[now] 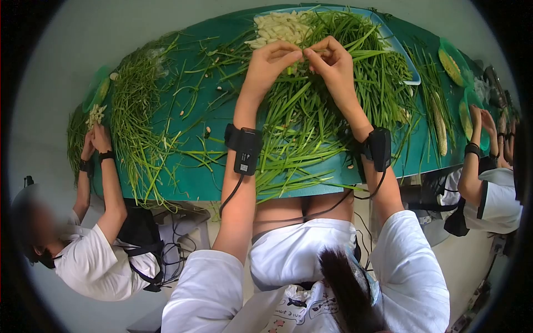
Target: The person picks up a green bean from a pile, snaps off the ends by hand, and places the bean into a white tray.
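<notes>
My left hand [271,65] and my right hand [335,64] meet above the far side of the table, thumbs and fingertips pinched together. Between them they hold what looks like a thin green stalk, mostly hidden by the fingers; a short yellow-green bit [290,70] shows under my left fingers. Below and around both hands spreads a large heap of long green leaves [302,125], like garlic chives. Just beyond my left hand lies a pile of pale cream pieces [280,28]. More of the greens rest on a blue-edged tray [412,66] to the right.
The green table [205,186] carries loose stalks and another heap of greens [133,100] at left. Two people work at the sides; the left person's hands [99,140] hold pale pieces. Green baskets [452,61] and a long pale cob [440,125] lie at right. Cables hang from my wrist devices.
</notes>
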A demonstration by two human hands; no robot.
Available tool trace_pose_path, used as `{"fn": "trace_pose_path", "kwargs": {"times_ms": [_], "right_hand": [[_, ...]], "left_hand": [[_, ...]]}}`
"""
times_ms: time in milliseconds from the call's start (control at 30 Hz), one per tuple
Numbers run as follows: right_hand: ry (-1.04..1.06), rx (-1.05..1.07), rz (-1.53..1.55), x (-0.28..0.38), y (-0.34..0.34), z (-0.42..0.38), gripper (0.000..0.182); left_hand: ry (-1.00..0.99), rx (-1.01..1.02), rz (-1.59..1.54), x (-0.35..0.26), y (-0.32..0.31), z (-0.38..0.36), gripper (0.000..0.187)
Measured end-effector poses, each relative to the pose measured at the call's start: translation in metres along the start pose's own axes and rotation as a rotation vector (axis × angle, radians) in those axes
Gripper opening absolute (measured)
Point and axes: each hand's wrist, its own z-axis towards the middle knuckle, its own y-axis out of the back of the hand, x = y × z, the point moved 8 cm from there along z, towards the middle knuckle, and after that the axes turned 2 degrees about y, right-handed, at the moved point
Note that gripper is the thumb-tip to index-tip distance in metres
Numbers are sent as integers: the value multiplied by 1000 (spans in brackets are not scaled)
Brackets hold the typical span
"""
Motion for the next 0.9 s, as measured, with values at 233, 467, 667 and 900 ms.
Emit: {"fn": "trace_pose_path", "kwargs": {"times_ms": [233, 467, 667, 900], "right_hand": [[-10, 13, 136, -3, -2, 2, 17], [9, 60, 91, -3, -6, 2, 16], [-56, 64, 77, -8, -5, 1, 14], [-57, 43, 36, -8, -2, 1, 15]], "left_hand": [[22, -17, -74, 8, 6, 3, 19], [2, -8, -28, 5, 2, 1, 18], [36, -59, -146, 8, 5, 2, 22], [3, 32, -103, 5, 0, 1, 23]]}}
